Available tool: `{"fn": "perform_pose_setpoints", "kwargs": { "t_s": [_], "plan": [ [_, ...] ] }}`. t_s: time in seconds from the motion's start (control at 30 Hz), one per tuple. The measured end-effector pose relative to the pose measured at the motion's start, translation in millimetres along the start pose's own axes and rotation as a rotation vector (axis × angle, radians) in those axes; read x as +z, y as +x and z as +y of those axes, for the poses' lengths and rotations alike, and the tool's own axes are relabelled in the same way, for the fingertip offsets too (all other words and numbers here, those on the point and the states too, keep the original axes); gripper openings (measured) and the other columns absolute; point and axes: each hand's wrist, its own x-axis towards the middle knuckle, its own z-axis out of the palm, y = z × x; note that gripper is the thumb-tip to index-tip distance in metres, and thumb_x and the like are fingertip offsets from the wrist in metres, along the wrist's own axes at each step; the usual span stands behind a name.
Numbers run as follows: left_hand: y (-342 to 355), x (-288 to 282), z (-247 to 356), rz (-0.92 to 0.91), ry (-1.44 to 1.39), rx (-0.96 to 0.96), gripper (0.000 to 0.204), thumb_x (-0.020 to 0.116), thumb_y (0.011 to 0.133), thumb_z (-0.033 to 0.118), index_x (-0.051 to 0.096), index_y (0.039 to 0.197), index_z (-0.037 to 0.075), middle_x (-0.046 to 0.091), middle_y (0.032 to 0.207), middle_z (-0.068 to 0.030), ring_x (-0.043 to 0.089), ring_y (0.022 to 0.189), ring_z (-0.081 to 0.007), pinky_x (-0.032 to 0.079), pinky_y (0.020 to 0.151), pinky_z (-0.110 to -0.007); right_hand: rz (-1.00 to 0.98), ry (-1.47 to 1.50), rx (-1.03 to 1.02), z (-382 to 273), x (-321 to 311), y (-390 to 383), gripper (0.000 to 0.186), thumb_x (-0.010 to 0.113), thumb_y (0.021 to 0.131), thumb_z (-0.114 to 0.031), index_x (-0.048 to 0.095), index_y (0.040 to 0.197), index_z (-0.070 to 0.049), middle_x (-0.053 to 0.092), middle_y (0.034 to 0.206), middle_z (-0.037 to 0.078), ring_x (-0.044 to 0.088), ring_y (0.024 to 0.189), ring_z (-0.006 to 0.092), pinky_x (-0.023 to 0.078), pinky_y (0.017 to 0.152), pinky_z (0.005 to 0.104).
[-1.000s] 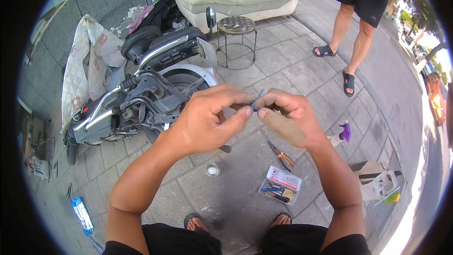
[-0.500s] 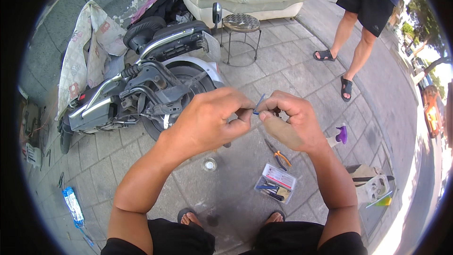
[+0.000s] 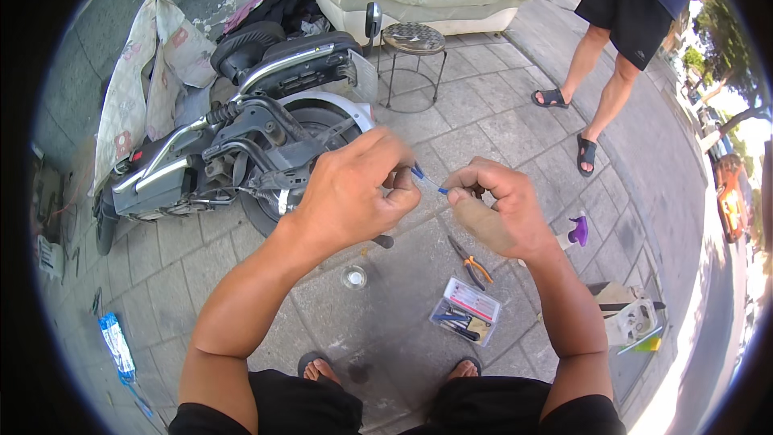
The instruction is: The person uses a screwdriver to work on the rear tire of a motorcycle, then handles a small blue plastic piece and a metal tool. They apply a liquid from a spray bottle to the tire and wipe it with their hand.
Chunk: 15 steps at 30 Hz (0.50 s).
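Note:
In front of my chest, my left hand [image 3: 358,187] and my right hand [image 3: 498,203] face each other with a small gap between them. A thin blue wire [image 3: 442,191] pokes out of my right hand's pinch. Another piece of blue wire [image 3: 417,171] shows at my left fingertips, which are closed and slightly blurred. Between the two blue parts runs a fine pale strand, possibly bare wire. Whether the blue parts are one wire or two, I cannot tell. On the paving below lie pliers [image 3: 471,263] with orange and black handles.
A motorbike [image 3: 241,145] lies tipped on its side to the left. Near my feet are an open tool case [image 3: 465,313] and a small round clear container [image 3: 353,277]. A purple spray head [image 3: 578,229] stands right. A stool [image 3: 413,38], a sofa [image 3: 419,0] and a standing person [image 3: 620,40] are beyond.
My left hand has moved left and slightly up, away from my right hand. The gap has widened, and a pale strand now shows between the blue parts.

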Motion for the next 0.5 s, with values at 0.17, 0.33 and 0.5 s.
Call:
{"fn": "perform_pose_setpoints", "kwargs": {
  "t_s": [0.17,0.33,0.5],
  "plan": [
    [-3.9,-7.4,-21.7,0.018,0.064,-0.164,0.013,0.072,0.079,-0.002,0.065,0.09,0.001,0.063,0.085,-0.0096,0.065,0.068,-0.0207,0.054,0.063,-0.033,0.008,-0.022,0.06,12.6,-18.4,-7.2,0.012,0.074,0.096,-0.011,0.076,0.102,-0.001,0.067,0.088,0.003,0.059,0.078,0.0098,0.049,0.071,0.0292],
    [-13.7,-6.2,-23.3,-0.29,0.032,-0.236,0.011,0.069,0.087,0.01,0.068,0.09,-0.001,0.07,0.087,-0.0137,0.067,0.068,-0.027,0.053,0.064,-0.039,0.027,-0.018,0.233,17.5,-37.8,-11.3,0.013,0.072,0.099,-0.013,0.076,0.104,-0.002,0.062,0.078,-0.003,0.053,0.067,0.0052,0.042,0.06,0.0253],
    [-25.6,44.0,-16.9,-0.321,-0.071,-0.159,0.022,0.071,0.099,0.016,0.072,0.112,-0.002,0.076,0.103,-0.015,0.074,0.08,-0.0258,0.057,0.07,-0.038,0.035,0.098,0.347,16.1,-34.3,-9.5,0.017,0.073,0.1,-0.016,0.077,0.108,-0.002,0.059,0.075,-0.005,0.052,0.064,0.0038,0.04,0.057,0.0245]
  ]
}}
